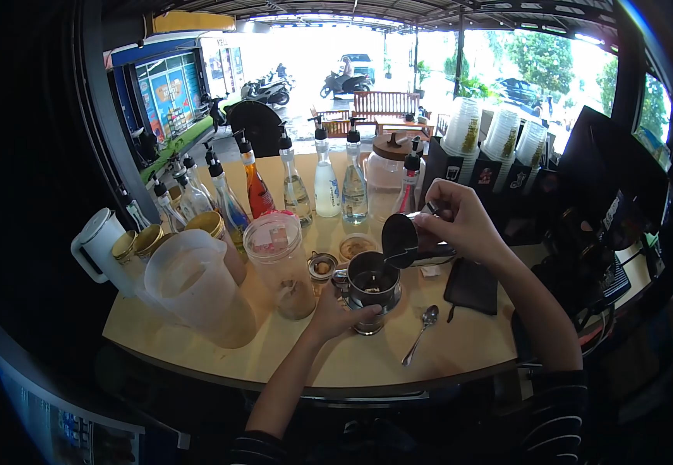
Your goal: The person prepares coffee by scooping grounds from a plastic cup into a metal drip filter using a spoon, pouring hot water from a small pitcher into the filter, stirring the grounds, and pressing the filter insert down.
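Note:
My right hand (462, 221) grips a small dark metal pitcher (399, 239) by its handle. The pitcher is tilted, its mouth right over a shiny metal cup (374, 280) that stands on the counter. My left hand (339, 316) is wrapped round the cup's left and front sides, with the thumb across its front. Whether liquid is flowing from the pitcher is too small to tell. Just left of the cup lies a small round strainer (322, 266). A spoon (422, 333) rests to the right, near a dark pouch (471, 286).
Pump bottles (296, 190) line the counter's (336, 360) back. On the left stand a frosted pitcher (193, 283), a lidded plastic jar (278, 267) and a white jug (104, 240). Stacked plastic cups (463, 128) and a glass dispenser (385, 186) are behind my right hand.

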A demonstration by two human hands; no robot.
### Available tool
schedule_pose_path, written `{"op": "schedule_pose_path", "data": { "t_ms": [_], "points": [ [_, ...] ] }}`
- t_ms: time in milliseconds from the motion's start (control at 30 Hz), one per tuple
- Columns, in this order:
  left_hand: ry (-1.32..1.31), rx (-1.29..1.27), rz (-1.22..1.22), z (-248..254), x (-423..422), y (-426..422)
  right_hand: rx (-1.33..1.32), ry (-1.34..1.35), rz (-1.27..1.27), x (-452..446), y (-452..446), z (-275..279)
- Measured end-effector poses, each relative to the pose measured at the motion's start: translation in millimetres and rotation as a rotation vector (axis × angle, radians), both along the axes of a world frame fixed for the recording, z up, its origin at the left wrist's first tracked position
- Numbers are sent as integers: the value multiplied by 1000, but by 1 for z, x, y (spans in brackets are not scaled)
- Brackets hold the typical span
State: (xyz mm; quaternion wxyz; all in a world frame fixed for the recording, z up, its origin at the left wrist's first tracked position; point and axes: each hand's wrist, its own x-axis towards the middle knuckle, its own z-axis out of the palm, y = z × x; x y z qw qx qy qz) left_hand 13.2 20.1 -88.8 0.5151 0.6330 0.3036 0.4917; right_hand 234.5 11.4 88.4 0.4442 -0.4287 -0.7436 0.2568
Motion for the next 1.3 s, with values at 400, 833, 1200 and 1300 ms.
{"op": "schedule_pose_path", "data": {
  "t_ms": [400,833,1200,1300],
  "points": [
    [-10,39,-4,1,1,0,-13,-21,-46,4,6,-1],
    [9,39,-11,4,0,0,87,-49,-56,-6,13,5],
    [11,28,1,0,0,1,-24,291,-2,17,21,-23],
    [22,16,9,3,0,-1,-127,455,-36,31,35,-54]
  ]
}}
